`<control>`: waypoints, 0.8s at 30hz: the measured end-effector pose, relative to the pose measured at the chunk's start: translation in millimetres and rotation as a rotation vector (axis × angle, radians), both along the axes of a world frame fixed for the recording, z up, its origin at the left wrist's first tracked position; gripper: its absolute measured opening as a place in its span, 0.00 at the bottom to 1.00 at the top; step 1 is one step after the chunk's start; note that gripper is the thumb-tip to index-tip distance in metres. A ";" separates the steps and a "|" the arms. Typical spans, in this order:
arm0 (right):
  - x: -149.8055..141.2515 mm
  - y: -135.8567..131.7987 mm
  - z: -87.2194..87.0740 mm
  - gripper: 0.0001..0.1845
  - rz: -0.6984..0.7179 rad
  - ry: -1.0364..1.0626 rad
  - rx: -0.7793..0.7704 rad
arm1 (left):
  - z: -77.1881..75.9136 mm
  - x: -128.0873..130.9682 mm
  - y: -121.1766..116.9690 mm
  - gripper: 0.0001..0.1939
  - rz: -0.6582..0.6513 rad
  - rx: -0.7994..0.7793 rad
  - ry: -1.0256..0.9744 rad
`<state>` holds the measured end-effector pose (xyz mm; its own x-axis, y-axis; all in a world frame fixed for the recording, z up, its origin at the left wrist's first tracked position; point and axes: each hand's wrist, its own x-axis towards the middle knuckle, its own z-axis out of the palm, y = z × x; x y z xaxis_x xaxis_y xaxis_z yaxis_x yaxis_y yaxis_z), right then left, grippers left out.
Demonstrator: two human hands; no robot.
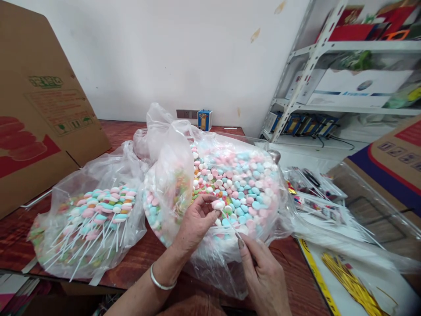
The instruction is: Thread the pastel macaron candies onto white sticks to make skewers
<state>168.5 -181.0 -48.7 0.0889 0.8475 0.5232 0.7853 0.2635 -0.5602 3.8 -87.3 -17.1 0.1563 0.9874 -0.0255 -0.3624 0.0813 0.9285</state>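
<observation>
While left fingers (213, 217) pinch a candy (218, 204) at their tips, right fingers (242, 249) grip its white stick (230, 222)

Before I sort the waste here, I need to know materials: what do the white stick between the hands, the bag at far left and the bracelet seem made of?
White stick: plastic or rolled paper, smooth and plain; the look leaves it open.
Bag at far left: likely thin plastic film, translucent, crinkled.
Bracelet: probably metal, silvery and polished, judging by its bright sheen.
</observation>
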 end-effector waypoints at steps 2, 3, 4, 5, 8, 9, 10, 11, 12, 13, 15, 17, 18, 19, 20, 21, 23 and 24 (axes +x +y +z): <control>0.3 1.4 -1.4 0.15 0.000 -0.031 -0.003 | -2.3 -1.4 0.3 0.18 -0.003 0.015 0.002; 0.7 1.8 -2.6 0.15 -0.001 -0.053 -0.004 | -3.3 -1.9 0.3 0.17 0.003 0.024 0.008; 1.0 1.9 -4.0 0.15 -0.005 -0.077 -0.006 | -3.8 -2.2 0.2 0.16 0.010 0.035 0.016; 1.1 1.6 -5.3 0.16 -0.016 -0.106 -0.008 | -4.0 -2.4 0.1 0.16 0.019 0.044 0.024; 0.0 -1.3 -7.3 0.18 -0.074 -0.227 -0.017 | -3.1 -1.5 -0.2 0.15 0.040 0.063 0.040; -0.9 -2.8 -6.9 0.19 -0.109 -0.277 -0.013 | -2.8 -0.8 -0.1 0.15 0.045 0.072 0.048; -2.0 -4.3 -6.0 0.20 -0.145 -0.330 -0.009 | -2.9 -0.2 0.0 0.15 0.048 0.087 0.059; -3.1 -5.9 -4.5 0.20 -0.179 -0.381 -0.001 | -3.6 0.4 0.1 0.14 0.051 0.107 0.074; -4.5 -7.3 -2.6 0.20 -0.211 -0.426 0.006 | -4.7 0.9 0.2 0.13 0.052 0.131 0.094; -6.0 -8.7 -0.5 0.21 -0.233 -0.463 0.013 | -6.2 1.3 0.3 0.12 0.052 0.154 0.116; -9.8 -10.9 4.1 0.21 -0.245 -0.502 0.021 | -9.9 1.9 0.3 0.10 0.052 0.196 0.164; -15.1 -12.4 8.2 0.21 -0.240 -0.498 0.017 | -13.0 2.2 0.0 0.10 0.056 0.232 0.211; -18.2 -12.8 9.9 0.21 -0.237 -0.489 0.007 | -13.9 2.4 -0.2 0.09 0.063 0.247 0.231; -21.6 -12.8 11.4 0.21 -0.237 -0.483 -0.005 | -14.4 2.6 -0.4 0.09 0.070 0.259 0.246; -24.9 -12.4 12.5 0.21 -0.241 -0.481 -0.018 | -14.5 2.7 -0.6 0.09 0.077 0.265 0.258; -28.0 -11.7 13.5 0.21 -0.242 -0.484 -0.030 | -14.3 2.8 -0.7 0.08 0.081 0.265 0.268; -32.9 -9.2 14.9 0.21 -0.237 -0.496 -0.045 | -13.8 2.4 -1.0 0.09 0.079 0.259 0.292; -34.6 -7.7 15.6 0.21 -0.235 -0.501 -0.050 | -13.7 2.0 -1.3 0.09 0.079 0.260 0.311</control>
<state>133.9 -188.7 -33.1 0.0292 0.8600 0.5094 0.9933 0.0319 -0.1107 5.8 -88.6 -30.9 0.1035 0.9759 0.1920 -0.0573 -0.1869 0.9807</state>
